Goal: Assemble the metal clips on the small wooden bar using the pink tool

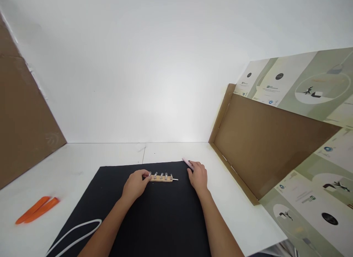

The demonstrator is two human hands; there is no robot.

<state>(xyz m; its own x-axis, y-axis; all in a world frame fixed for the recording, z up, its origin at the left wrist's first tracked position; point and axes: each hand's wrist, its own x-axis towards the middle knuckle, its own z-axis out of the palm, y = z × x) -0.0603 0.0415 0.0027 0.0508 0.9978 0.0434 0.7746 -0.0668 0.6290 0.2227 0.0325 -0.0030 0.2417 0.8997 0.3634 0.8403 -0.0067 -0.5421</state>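
A small tan board (162, 179) carrying several clear, bulb-like parts in a row lies on a black mat (154, 220); a thin white pin sticks out of its right end. My left hand (135, 185) is closed on the board's left end, pinching it. My right hand (198, 176) rests on the mat to the right of the board, apart from it, fingers curled round a slim pink tool (188, 163) that pokes out past the fingers toward the mat's far corner.
The mat lies on a white table (68, 165). Two orange pry tools (37, 209) lie at the left. A white cable (74, 231) loops over the mat's near-left corner. Brown cardboard panels stand at the left (22, 131) and right (270, 150), printed sheets beyond.
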